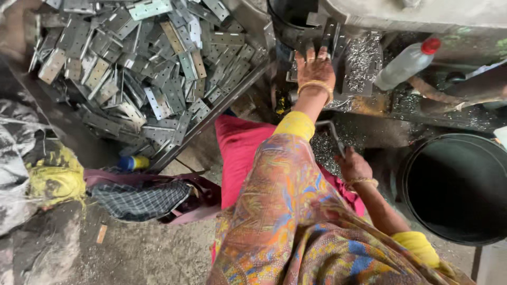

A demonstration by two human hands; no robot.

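Left fingertips (311, 53) (against machine (338, 37)) hidden

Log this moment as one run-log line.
left hand: flat on press bed | right hand: gripping metal lever | perforated plates: piled left | black bucket: right

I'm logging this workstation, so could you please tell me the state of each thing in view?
Left hand: flat on the machine bed, fingers spread.
Right hand: closed on the metal lever.
Plastic bottle: lying tilted, red cap on.
Black bucket: upright, open.
Perforated metal plates: heaped loosely.
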